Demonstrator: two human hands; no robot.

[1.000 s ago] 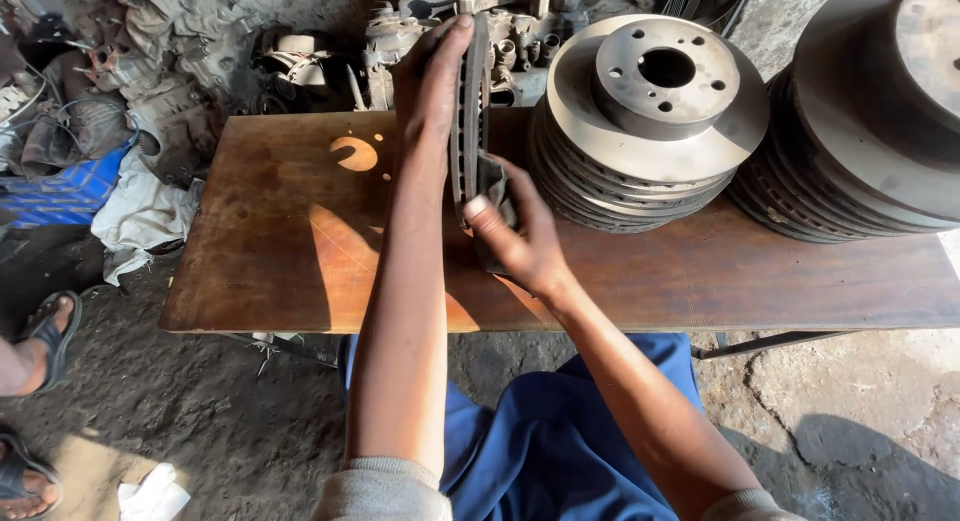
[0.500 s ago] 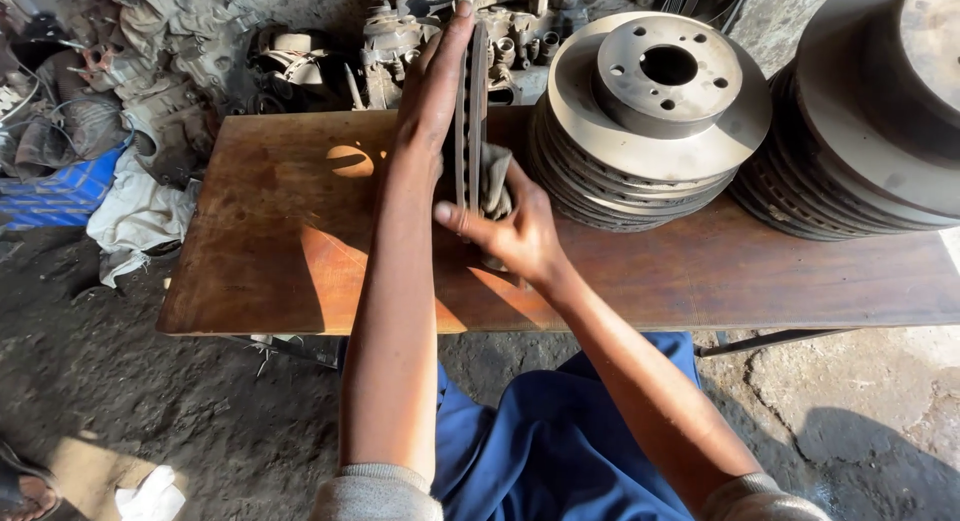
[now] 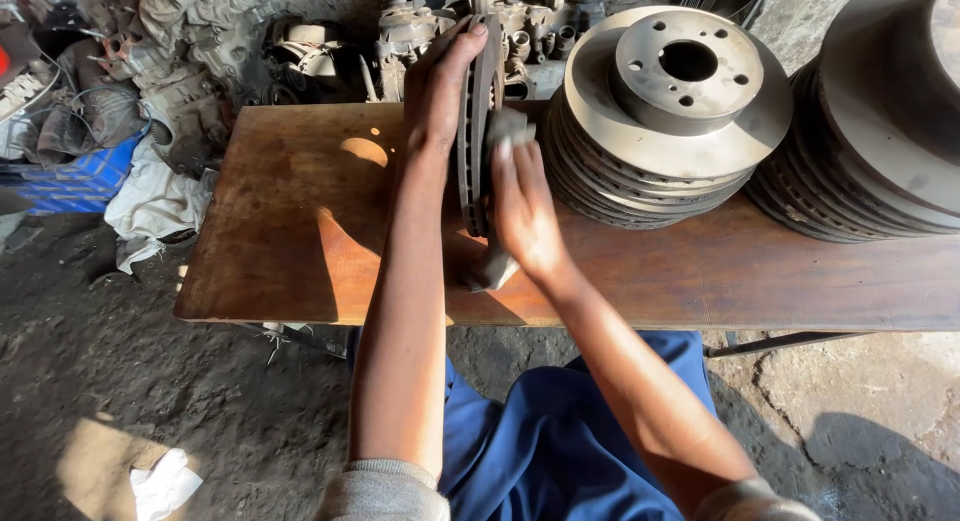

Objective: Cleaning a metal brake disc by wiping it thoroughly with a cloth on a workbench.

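A brown wooden table carried two stacks of brake discs, and before them one brake disc stood on edge. The left hand gripped its top rim, fingers curled over. The right hand pressed a grey rag flat against its face.

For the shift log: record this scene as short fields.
left hand: grips the top of an upright disc
right hand: presses a rag on the disc's right face
disc: stands on edge on the bench
stacks: flat discs right of it, more discs at far right
behind: greasy parts
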